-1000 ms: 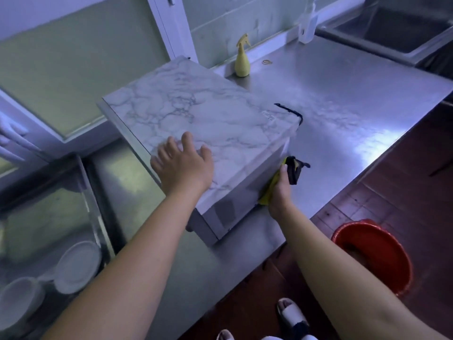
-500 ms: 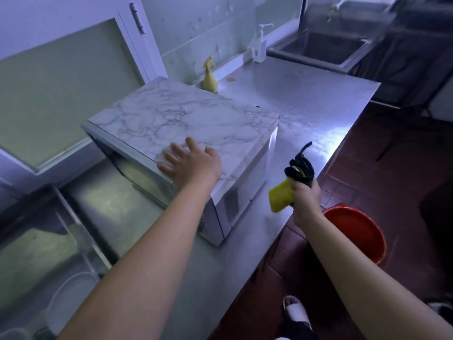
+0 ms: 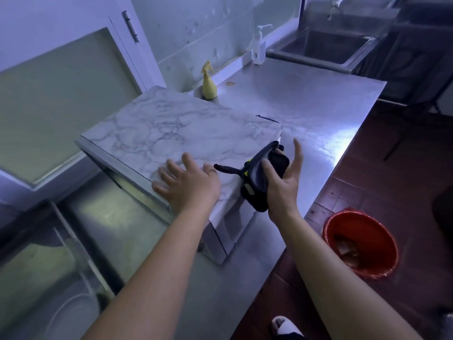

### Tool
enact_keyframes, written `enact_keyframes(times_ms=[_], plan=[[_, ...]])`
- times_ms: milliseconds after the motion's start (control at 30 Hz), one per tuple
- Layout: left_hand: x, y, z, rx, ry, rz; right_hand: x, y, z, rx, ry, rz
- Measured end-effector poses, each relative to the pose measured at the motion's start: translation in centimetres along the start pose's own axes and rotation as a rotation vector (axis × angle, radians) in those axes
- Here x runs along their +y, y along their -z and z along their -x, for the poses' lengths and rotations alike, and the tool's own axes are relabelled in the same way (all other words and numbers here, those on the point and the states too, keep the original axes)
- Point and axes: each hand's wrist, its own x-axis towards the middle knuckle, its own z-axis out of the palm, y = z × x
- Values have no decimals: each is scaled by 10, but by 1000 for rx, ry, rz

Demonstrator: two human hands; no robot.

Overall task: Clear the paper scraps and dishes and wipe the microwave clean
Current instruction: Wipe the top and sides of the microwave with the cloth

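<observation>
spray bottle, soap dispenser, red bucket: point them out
spray bottle [image 3: 208, 88]: head view, on its yellow body
soap dispenser [image 3: 259, 54]: head view, on its body
red bucket [image 3: 367, 227]: head view, on its inner wall

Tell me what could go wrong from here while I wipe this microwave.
1. The microwave sits skewed on the counter, its near corner fairly close to the front edge. The left hand lies flat on top, and a hard push might slide it outward.
2. The right hand holds the cloth mainly under the thumb, with the fingers spread. The cloth could slip and drop to the floor near the red bucket.
</observation>
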Motion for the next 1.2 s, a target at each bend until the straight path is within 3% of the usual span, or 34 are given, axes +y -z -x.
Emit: enact_keyframes(times_ms=[67, 167, 367, 567, 700, 867, 1067, 1200], plan=[[1, 0, 1, 10, 0, 6, 6, -9, -1, 130, -61, -84], [1, 0, 2, 13, 7, 20, 13, -22, -3, 215, -52, 91], [3, 1, 5, 63, 20, 35, 38, -29, 5, -57, 450, 526], [4, 0, 6, 85, 50, 45, 79, -5, -6, -110, 496, 510], [5, -2, 6, 91, 64, 36, 108, 8, -16, -70, 321, 483], [4, -2, 5, 103, 68, 37, 129, 12, -36, 93, -214, 334], [6, -1, 5, 103, 82, 48, 121, 6, -26, 137, -533, 274], [6, 0, 4, 106, 87, 42, 108, -8, 18, 172, -865, 40]])
